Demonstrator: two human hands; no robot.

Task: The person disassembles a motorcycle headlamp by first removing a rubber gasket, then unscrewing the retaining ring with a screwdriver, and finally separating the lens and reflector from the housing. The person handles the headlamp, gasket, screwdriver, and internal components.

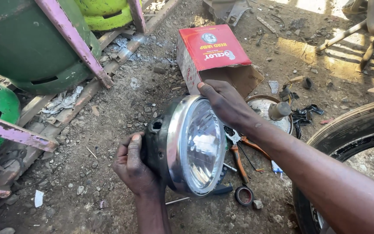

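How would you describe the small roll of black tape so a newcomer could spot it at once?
Start at the round headlamp held in both hands. Just below its lower right edge, on the dirt, lies the roll of black tape. Unlike the orange-handled pliers beside it, it is a small dark ring with a reddish inner core.

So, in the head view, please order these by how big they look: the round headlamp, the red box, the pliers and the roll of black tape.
1. Round headlamp, though being nearest the camera enlarges it.
2. Red box, farther away, so the true order with the headlamp is unsure.
3. Pliers.
4. Roll of black tape.
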